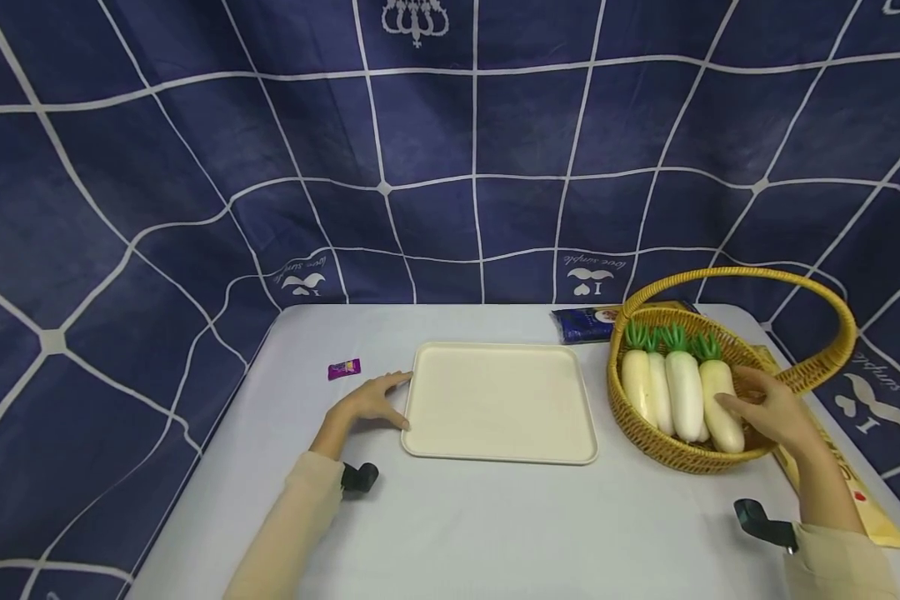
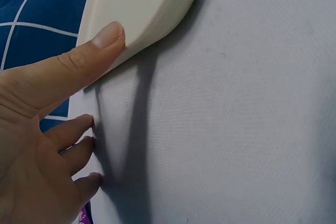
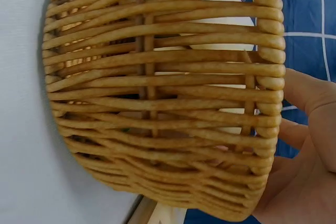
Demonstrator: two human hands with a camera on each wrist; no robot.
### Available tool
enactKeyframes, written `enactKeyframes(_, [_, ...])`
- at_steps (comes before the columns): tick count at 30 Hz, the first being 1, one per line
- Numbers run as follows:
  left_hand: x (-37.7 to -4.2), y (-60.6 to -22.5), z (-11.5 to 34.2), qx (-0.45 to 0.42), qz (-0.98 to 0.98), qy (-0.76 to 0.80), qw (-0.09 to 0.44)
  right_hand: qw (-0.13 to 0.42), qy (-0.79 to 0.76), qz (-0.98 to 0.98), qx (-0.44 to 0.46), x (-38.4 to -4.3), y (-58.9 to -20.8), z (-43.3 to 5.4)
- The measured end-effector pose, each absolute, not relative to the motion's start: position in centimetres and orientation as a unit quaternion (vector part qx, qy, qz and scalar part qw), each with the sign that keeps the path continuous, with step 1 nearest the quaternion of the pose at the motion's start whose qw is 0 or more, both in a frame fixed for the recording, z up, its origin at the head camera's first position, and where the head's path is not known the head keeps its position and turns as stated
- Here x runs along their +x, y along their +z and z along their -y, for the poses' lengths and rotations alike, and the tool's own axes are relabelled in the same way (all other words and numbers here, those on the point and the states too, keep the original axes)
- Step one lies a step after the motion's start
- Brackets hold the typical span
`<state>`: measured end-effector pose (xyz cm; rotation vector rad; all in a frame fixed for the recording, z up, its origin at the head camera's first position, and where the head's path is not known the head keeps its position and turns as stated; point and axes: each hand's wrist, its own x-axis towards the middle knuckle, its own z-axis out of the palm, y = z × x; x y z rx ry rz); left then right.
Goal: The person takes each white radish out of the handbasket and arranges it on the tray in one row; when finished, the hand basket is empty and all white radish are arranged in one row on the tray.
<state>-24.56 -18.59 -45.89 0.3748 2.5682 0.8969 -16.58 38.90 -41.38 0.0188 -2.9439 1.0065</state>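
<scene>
A cream rectangular tray point(image 1: 501, 402) lies flat on the white table. My left hand point(image 1: 371, 400) is at its left edge with fingers spread; in the left wrist view the thumb point(image 2: 107, 38) overlaps the tray's rim near a corner. To the right stands a wicker basket point(image 1: 648, 446) holding several white radishes point(image 1: 684, 396) with green tops. My right hand point(image 1: 776, 408) reaches over the basket's right rim, its thumb overlapping the rightmost radish, its fingers apart. Basket weave hides part of that hand in the right wrist view.
A small purple-wrapped sweet point(image 1: 344, 369) lies left of the tray. Behind the basket is a dark blue packet point(image 1: 588, 325); a long yellow package point(image 1: 862, 496) lies along the right side, partly under the right arm. The basket's tall handle point(image 1: 750, 272) arches up and rightward.
</scene>
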Motion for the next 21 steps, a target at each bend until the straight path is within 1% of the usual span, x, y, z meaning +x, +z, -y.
enactKeyframes(5, [-24.7, -45.8, 18.6, 0.131, -0.912, 0.32, 0.219, -0.025, 0.334, 0.942, 0.025, -17.3, -41.5, -39.2])
enactKeyframes(11, [-25.0, -45.8, 18.5, 0.135, -0.915, 0.306, 0.224, -0.075, 0.343, 0.936, -0.009, -17.8, -41.3, -39.4])
enactKeyframes(17, [-25.2, -45.7, 18.3, 0.127, -0.921, 0.294, 0.223, -0.098, 0.35, 0.931, -0.027, -18.2, -41.1, -39.6])
enactKeyframes(21, [-25.3, -45.5, 18.1, 0.126, -0.925, 0.281, 0.221, -0.103, 0.343, 0.933, -0.026, -18.3, -40.9, -39.7])
